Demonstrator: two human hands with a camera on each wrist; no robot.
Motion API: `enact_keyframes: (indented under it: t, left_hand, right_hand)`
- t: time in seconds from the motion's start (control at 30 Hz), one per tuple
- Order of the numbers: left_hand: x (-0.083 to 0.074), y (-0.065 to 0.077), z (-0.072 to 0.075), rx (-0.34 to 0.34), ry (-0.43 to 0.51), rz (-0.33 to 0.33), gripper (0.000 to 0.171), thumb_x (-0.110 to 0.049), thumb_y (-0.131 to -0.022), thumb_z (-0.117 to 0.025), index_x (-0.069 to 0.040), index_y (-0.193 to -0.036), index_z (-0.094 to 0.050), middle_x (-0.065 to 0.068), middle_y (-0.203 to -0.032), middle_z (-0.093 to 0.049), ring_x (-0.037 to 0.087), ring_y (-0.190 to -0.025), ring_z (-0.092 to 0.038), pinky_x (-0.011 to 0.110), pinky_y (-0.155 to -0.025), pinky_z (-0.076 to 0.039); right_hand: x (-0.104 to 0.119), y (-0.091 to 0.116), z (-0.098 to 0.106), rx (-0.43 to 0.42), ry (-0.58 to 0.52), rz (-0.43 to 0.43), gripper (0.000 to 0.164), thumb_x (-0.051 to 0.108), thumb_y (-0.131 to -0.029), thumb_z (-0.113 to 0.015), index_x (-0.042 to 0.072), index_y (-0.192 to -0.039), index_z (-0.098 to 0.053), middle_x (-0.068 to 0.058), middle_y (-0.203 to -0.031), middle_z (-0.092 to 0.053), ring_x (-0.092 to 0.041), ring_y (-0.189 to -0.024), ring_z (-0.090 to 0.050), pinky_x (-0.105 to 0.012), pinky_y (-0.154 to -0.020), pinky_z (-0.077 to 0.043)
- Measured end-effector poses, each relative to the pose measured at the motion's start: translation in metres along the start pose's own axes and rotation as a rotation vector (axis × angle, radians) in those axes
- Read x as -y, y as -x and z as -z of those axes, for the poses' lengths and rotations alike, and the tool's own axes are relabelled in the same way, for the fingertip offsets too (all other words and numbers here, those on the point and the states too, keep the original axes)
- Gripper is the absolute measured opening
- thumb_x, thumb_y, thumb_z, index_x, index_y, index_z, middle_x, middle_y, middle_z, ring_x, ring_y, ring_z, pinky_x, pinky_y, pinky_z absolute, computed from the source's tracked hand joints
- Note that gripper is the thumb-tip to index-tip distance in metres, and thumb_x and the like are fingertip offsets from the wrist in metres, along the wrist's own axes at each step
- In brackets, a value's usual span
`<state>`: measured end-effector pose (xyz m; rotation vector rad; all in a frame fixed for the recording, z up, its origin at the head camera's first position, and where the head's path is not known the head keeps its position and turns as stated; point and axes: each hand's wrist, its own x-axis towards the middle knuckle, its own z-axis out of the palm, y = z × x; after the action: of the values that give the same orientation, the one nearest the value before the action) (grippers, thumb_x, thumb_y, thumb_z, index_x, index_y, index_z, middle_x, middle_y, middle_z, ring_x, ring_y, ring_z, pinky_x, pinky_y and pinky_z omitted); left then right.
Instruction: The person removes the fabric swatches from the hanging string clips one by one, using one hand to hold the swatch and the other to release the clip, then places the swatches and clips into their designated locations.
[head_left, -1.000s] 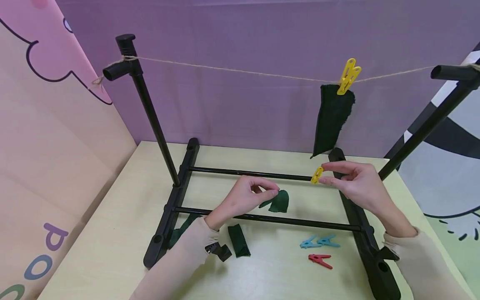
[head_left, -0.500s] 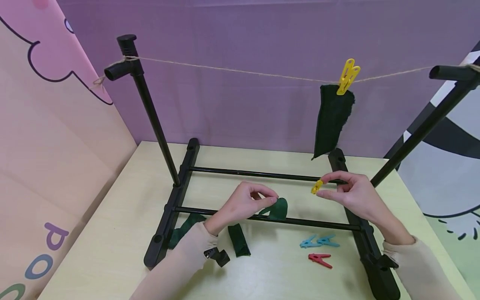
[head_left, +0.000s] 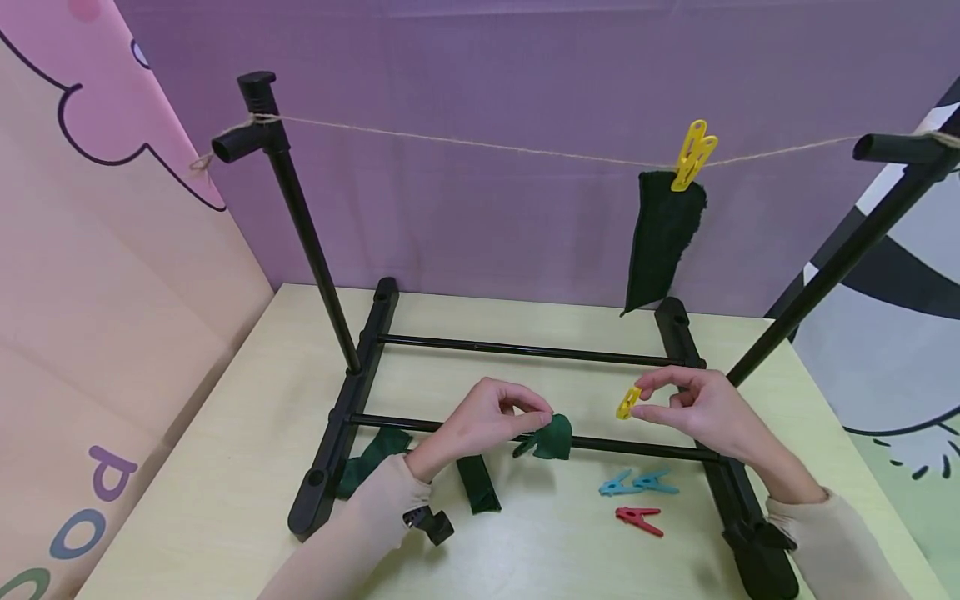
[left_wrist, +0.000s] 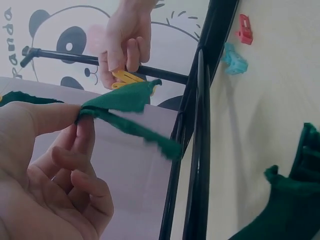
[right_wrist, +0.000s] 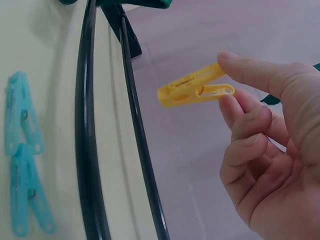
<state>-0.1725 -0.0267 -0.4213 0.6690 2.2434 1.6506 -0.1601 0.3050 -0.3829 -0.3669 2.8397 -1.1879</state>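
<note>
My left hand [head_left: 491, 421] pinches a small dark green cloth [head_left: 553, 437] between thumb and forefinger; the cloth droops over the near crossbar in the head view. In the left wrist view the cloth [left_wrist: 125, 100] is folded into two flaps. To its right, my right hand [head_left: 693, 408] pinches a yellow clothespin [head_left: 627, 403] by its handle ends. The right wrist view shows this clothespin [right_wrist: 190, 87] apart from any cloth, its tip pointing left. Above, a second yellow clothespin [head_left: 694, 156] fastens a dark green cloth [head_left: 662, 242] to the string [head_left: 480, 147].
A black frame [head_left: 300, 237] with two uprights and low crossbars stands on the pale table [head_left: 540, 558]. Two blue clothespins [head_left: 637, 482] and a red one [head_left: 639, 520] lie at the front right. Two green cloths, one flat strip [head_left: 477, 483] and one crumpled [head_left: 369, 460], lie front left.
Both hands have come down and nearer, carrying the small green cloth and the yellow clothespin. The right hand has also shifted slightly left. The hanging cloth stays clipped.
</note>
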Motion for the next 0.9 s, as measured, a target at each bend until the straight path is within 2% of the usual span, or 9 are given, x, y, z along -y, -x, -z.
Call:
enact_keyframes:
  t: [0.1,0.37,0.47,0.53,0.63,0.77,0.9]
  left_hand:
    - [0.002,0.002,-0.001,0.015,-0.004,0.005,0.010,-0.022,-0.098,-0.076,-0.018,-0.103,-0.085,-0.006,-0.097,-0.079,0.009,-0.064,-0.047,0.021,-0.061,-0.037]
    - [0.012,0.009,-0.005,0.049,-0.003,0.027,0.010,-0.021,-0.101,-0.074,-0.021,-0.103,-0.083,-0.007,-0.092,-0.077,0.007,-0.082,-0.066,0.023,-0.072,-0.048]
    - [0.018,0.012,-0.008,0.066,-0.008,0.033,0.009,-0.022,-0.102,-0.072,-0.021,-0.103,-0.081,-0.005,-0.093,-0.079,0.011,-0.086,-0.070,0.024,-0.073,-0.049]
    - [0.021,0.014,-0.009,0.080,-0.011,0.042,0.009,-0.022,-0.103,-0.071,-0.021,-0.104,-0.079,-0.003,-0.095,-0.081,0.011,-0.087,-0.070,0.024,-0.072,-0.047]
    - [0.026,0.016,-0.012,0.105,-0.011,0.058,0.009,-0.023,-0.105,-0.068,-0.020,-0.106,-0.076,0.001,-0.089,-0.079,0.009,-0.078,-0.063,0.023,-0.066,-0.041]
    - [0.032,0.020,-0.016,0.135,0.016,0.079,0.009,-0.021,-0.108,-0.064,-0.017,-0.109,-0.072,0.006,-0.073,-0.068,0.009,-0.067,-0.057,0.023,-0.056,-0.033]
    - [0.038,0.025,-0.019,0.148,0.054,0.102,0.009,-0.019,-0.109,-0.061,-0.016,-0.110,-0.069,0.008,-0.066,-0.064,0.012,-0.067,-0.064,0.023,-0.053,-0.032]
  right_hand:
    - [-0.005,0.002,-0.002,0.029,-0.013,0.001,0.030,0.021,-0.091,-0.086,0.008,-0.117,-0.077,-0.007,-0.104,-0.073,-0.014,-0.051,-0.046,-0.029,-0.047,-0.034]
    - [-0.016,0.008,-0.005,0.113,-0.032,-0.014,0.029,0.022,-0.091,-0.084,0.008,-0.116,-0.077,-0.009,-0.106,-0.074,-0.014,-0.051,-0.049,-0.028,-0.049,-0.039]
    - [-0.020,0.010,-0.006,0.136,-0.032,-0.014,0.027,0.023,-0.091,-0.085,0.009,-0.113,-0.078,-0.007,-0.103,-0.074,-0.013,-0.050,-0.047,-0.028,-0.048,-0.038]
    - [-0.024,0.011,-0.007,0.156,-0.034,-0.021,0.027,0.023,-0.090,-0.086,0.010,-0.111,-0.078,-0.006,-0.102,-0.075,-0.013,-0.049,-0.048,-0.028,-0.048,-0.042]
    - [-0.029,0.014,-0.007,0.193,-0.034,-0.030,0.026,0.023,-0.090,-0.086,0.010,-0.110,-0.078,-0.007,-0.104,-0.077,-0.015,-0.049,-0.053,-0.029,-0.050,-0.049]
    - [-0.037,0.018,-0.008,0.244,-0.034,-0.027,0.028,0.021,-0.091,-0.084,0.006,-0.114,-0.078,-0.010,-0.108,-0.078,-0.019,-0.049,-0.059,-0.031,-0.053,-0.053]
    - [-0.043,0.021,-0.009,0.299,-0.055,-0.065,0.031,0.021,-0.092,-0.084,0.004,-0.116,-0.077,-0.010,-0.109,-0.078,-0.021,-0.051,-0.060,-0.032,-0.053,-0.054]
